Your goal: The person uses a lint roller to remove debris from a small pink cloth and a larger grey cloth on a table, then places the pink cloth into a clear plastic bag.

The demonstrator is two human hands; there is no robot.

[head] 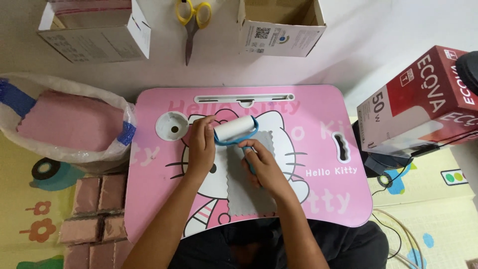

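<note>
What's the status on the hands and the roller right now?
Right hand grips lint roller handle. Left hand steadies roller end. Grey cloth flat underneath. Nothing obstructing.

Beyond the fingers, pale wall or floor (348,30) evenly lit. Beneath them, pink cartoon-printed lap table (318,199). Left and right of them, yellow patterned play mat (30,209).

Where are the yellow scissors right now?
In the head view, the yellow-handled scissors lie at the top, beyond the pink table, between two open cardboard boxes.
</note>
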